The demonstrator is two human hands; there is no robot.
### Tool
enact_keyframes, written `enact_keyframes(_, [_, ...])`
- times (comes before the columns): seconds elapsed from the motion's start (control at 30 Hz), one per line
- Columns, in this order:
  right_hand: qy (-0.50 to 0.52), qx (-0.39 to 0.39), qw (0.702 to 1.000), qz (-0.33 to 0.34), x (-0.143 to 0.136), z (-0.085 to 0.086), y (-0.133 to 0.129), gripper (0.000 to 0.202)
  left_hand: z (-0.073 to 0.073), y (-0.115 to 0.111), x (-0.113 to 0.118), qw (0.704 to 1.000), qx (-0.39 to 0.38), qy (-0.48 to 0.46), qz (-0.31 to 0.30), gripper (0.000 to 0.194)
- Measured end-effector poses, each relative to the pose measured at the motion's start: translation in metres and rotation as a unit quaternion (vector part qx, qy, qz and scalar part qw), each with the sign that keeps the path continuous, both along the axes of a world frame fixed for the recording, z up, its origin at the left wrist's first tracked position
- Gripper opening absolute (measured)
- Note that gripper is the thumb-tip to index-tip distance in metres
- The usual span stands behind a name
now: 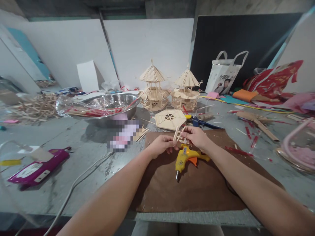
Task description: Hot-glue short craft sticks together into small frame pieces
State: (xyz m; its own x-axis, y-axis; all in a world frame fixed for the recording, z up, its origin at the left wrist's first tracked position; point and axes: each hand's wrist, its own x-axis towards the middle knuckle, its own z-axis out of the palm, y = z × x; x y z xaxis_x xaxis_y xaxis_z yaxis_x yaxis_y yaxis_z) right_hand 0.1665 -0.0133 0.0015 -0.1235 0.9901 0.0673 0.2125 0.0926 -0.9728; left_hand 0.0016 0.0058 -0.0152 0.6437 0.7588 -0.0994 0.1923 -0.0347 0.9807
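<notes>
Nearest you, a brown mat covers the front of the bench, and a yellow glue gun lies on it, nozzle toward you, a small orange light showing. Just beyond it, your left hand and right hand come close together, fingertips pinched on thin pale sticks raised above the mat's far part. Whether those are already joined, you cannot tell from here; your fingers hide much of them, so this piece seems unfinished.

Just past your hands lies a hexagonal panel with a spoked opening; its flat face looks assembled, yet it carries no uprights or roof. To its left, loose sticks lie unused beside the mat, and beyond them a metal basin holds red-and-clear plastic wrapping.

Farther back, the left pagoda model and right pagoda model stand upright, tiered and roofed, so both look largely built. How much they still lack is too small to judge.
</notes>
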Motion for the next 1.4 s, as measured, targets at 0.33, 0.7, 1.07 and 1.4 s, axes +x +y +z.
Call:
enact_keyframes(0.33, [0.008,-0.022,1.0,0.005,-0.004,-0.005,0.001,0.024,-0.001,0.001,0.002,1.0,0.0,-0.006,0.02,0.026])
enact_keyframes(0.7, [-0.433,0.062,0.891,0.125,0.046,0.025,-0.029,0.037,0.0,0.004,0.001,0.986,-0.072,-0.089,0.121,0.026])
enact_keyframes(1.07, [-0.332,-0.078,0.922,0.183,0.059,0.007,-0.026,0.021,0.001,0.007,-0.001,0.976,-0.121,-0.128,0.129,0.023])
enact_keyframes(1.4, [0.033,-0.015,0.999,0.029,0.067,0.017,-0.027,0.028,0.0,0.008,-0.002,0.973,-0.119,-0.151,0.125,0.023])
